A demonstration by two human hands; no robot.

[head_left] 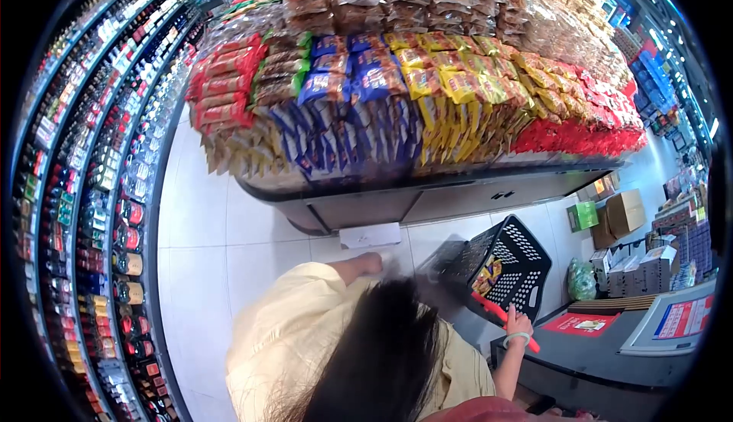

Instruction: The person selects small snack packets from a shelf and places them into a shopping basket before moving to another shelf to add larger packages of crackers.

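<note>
Basket (528,243) first, since it's what the right hand (518,324) is dealing with: black, full of holes, leaning over at an angle just ahead of the grip. Fingers are curled pretty snugly around the red handle (492,308), no real gap that I can see. Holding it near the far end seems sensible to me, as it leaves the basket out past the fingers instead of against the legs. Bracelet (518,338) sits at the wrist, just behind the grip.

Yellow-and-red snack packets (490,275) are lying low inside the basket, beyond the grip, probably because the tilt lets stuff settle there. Can't tell how many. Left hand doesn't show, so no clue what it's up to.

Ahead and left of the grip there's a big display bench (366,204) with bagged snacks (374,78) packed in rows by colour, likely so each kind is easy to pick out. Grey counter (565,353) with a red sign (584,323) is off to the right of the grip.
</note>
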